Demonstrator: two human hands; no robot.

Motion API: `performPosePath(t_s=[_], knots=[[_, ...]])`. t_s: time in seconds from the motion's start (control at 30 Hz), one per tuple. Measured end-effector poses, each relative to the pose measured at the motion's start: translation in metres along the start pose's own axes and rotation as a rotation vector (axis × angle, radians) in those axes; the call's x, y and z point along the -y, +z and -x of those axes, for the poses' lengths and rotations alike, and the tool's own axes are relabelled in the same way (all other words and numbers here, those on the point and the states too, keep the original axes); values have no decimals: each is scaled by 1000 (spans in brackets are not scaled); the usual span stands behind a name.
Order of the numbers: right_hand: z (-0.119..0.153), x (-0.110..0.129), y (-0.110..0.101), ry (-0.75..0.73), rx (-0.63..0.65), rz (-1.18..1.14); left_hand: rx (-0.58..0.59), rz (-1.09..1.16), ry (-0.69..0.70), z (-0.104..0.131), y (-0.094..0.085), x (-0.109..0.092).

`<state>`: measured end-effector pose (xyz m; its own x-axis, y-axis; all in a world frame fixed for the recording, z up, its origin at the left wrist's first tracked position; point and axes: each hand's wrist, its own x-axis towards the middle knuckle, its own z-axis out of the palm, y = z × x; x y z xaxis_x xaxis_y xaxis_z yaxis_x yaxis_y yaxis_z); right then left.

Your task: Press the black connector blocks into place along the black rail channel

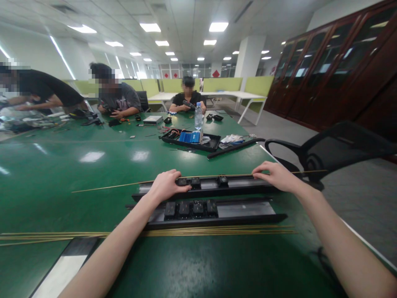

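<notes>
A long thin brass rod (108,188) lies along the back edge of the far black channel (245,190) and sticks out past both ends. My left hand (166,186) is closed around a small black block (182,181) in that channel, thumb in front, fingers behind. Pinched between thumb and fingers of my right hand (274,174) is the rod, over the channel's right part. Two more black blocks sit there, one of them a small block (222,181) standing apart. In front, a second black channel (248,209) holds several larger black blocks (190,209) side by side.
Several brass rods (217,230) lie nearest me, beside a black-and-white flat panel (71,265). Beyond are a black tray (214,142) with a blue finned part, a water bottle (198,116) and a black strip (232,149). An office chair (335,153) stands right. Three people sit or lean across the table.
</notes>
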<state>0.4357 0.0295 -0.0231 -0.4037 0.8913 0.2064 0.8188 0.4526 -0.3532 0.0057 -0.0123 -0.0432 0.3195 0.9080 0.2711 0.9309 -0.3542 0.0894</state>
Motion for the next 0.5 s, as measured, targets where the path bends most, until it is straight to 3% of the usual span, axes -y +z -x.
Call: performPosePath(t_s=[0.3, 0.5], knots=[[3, -5, -7, 31, 13, 22, -19, 3, 12, 1, 0, 0], [7, -20, -13, 48, 13, 44, -15, 5, 4, 0, 0, -1]])
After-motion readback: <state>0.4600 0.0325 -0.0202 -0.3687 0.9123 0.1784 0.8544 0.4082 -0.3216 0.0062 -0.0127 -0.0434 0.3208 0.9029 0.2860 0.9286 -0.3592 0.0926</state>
